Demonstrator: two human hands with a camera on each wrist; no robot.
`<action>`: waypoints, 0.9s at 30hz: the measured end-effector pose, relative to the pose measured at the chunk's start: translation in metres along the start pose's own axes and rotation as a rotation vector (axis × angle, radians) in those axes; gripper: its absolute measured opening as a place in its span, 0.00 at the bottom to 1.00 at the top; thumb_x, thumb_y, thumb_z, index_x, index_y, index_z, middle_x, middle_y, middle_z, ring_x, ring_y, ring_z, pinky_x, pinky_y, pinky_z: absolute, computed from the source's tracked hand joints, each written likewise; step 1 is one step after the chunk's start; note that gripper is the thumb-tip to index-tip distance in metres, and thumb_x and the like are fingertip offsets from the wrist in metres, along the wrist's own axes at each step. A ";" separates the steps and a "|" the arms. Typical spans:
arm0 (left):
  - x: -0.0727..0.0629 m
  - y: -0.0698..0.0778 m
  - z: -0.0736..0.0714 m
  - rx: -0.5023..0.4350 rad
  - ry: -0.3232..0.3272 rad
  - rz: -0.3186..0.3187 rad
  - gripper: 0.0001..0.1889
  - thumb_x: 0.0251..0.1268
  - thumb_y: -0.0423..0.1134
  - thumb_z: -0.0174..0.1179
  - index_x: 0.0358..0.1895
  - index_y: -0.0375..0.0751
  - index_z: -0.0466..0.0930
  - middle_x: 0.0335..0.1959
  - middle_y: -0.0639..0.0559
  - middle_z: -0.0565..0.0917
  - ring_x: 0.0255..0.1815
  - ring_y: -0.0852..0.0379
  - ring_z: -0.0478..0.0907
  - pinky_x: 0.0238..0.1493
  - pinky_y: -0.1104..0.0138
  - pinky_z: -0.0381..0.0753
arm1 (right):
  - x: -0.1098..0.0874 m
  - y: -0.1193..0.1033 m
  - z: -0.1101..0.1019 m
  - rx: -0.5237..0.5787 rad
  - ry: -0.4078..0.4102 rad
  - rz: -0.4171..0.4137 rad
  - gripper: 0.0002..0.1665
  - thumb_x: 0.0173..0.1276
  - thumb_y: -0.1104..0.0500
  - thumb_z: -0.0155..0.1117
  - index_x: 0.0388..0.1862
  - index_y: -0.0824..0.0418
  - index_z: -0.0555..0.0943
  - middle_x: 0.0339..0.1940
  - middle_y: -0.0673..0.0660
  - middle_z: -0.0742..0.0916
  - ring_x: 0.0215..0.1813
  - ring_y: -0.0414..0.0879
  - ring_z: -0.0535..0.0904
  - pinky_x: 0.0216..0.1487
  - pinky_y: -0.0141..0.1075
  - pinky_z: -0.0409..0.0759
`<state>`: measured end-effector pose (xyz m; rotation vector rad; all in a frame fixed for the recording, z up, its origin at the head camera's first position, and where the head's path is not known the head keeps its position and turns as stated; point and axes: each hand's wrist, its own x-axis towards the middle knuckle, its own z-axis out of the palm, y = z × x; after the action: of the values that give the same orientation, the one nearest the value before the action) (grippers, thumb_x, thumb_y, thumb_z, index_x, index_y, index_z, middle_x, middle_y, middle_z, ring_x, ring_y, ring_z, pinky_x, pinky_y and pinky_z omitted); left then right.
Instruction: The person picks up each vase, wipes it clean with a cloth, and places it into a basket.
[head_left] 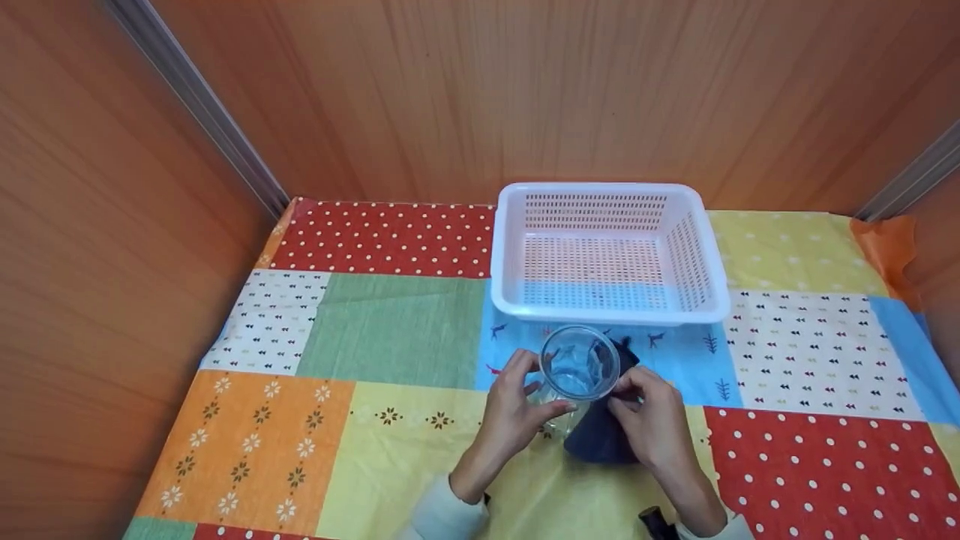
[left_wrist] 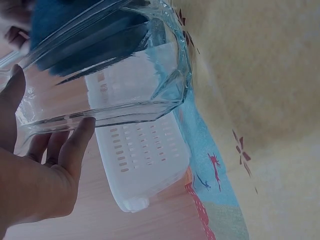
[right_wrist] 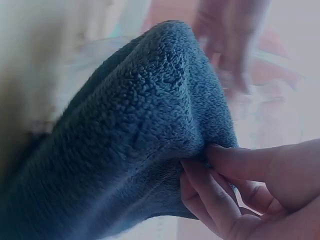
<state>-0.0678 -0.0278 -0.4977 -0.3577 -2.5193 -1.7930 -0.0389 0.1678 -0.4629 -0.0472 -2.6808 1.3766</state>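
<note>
A clear drinking glass (head_left: 574, 382) stands upright in my left hand (head_left: 517, 412), whose thumb and fingers grip its sides near the rim. The left wrist view shows the faceted wall of the glass (left_wrist: 150, 112) between thumb and fingers. Close on the right, my right hand (head_left: 656, 416) pinches a dark blue cloth (head_left: 604, 435) that hangs down beside the glass. Fuzzy towel pile shows on the cloth (right_wrist: 145, 110) in the right wrist view, where thumb and fingertips squeeze a fold. Whether the cloth touches the glass, I cannot tell.
Just beyond the hands sits a white perforated plastic basket (head_left: 611, 311). A patchwork-print tablecloth (head_left: 405, 322) covers the table. Wood-grain panels (head_left: 465, 97) close off the back and both sides. A dark object (head_left: 656, 521) is near the right wrist.
</note>
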 end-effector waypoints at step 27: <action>0.000 0.001 -0.001 0.001 -0.013 -0.006 0.27 0.51 0.34 0.84 0.52 0.44 0.79 0.53 0.47 0.81 0.61 0.45 0.82 0.55 0.53 0.88 | 0.002 0.047 0.023 -0.147 -0.085 -0.014 0.22 0.53 0.82 0.70 0.24 0.59 0.73 0.26 0.52 0.77 0.34 0.47 0.75 0.36 0.37 0.72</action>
<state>-0.0673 -0.0282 -0.4968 -0.3631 -2.5331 -1.7971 -0.0453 0.1774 -0.5140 0.0158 -2.8418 1.2019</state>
